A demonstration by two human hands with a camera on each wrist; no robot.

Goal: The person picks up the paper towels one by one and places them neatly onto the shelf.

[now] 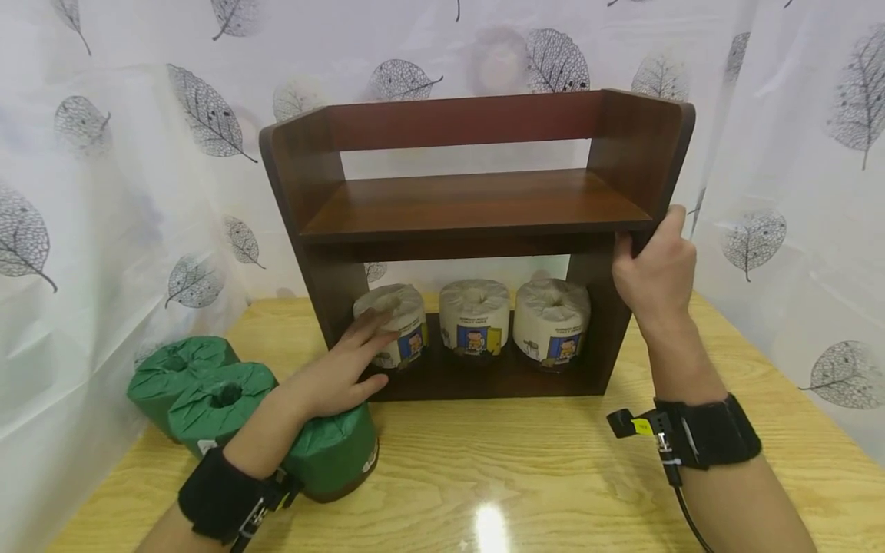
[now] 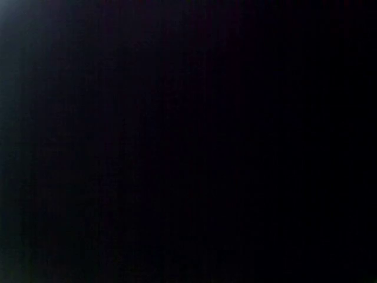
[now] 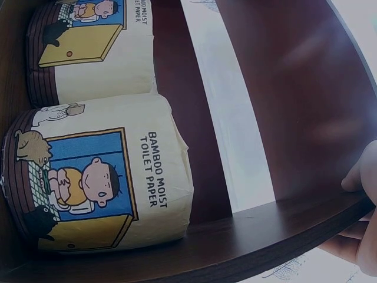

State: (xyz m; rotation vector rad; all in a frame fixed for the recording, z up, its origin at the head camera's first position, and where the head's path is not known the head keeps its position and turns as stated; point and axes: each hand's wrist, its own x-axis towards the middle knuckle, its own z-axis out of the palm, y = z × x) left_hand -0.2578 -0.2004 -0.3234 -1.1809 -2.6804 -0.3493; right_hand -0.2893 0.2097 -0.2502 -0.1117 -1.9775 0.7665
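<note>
Right hand [image 1: 657, 269]: grip is holding the brown wooden shelf [image 1: 477, 203] by its right side panel, thumb on the inner face, fingers round the outside. Left hand [image 1: 346, 374]: grip is wide, fingers extended and thumb apart, fingers overlapping the left white roll [image 1: 408, 332]; can't tell how firm the contact is.

Shelf stands on the wood-grain surface [image 1: 484, 453]. Lower compartment has three white rolls in a row: left one near the left panel, middle roll [image 1: 474, 319], right roll [image 1: 553, 326] beside the right panel. All upright, cartoon prints facing out. Right wrist view reads "BAMBOO MOIST TOILET PAPER" on the nearest.

Three green rolls left of the shelf on the surface: rear [image 1: 183, 372], middle [image 1: 220, 399], and front [image 1: 335, 453], the last partly under the left hand. Leaf-print curtain [image 1: 138, 177] behind. Left wrist view is almost black, unusable.
</note>
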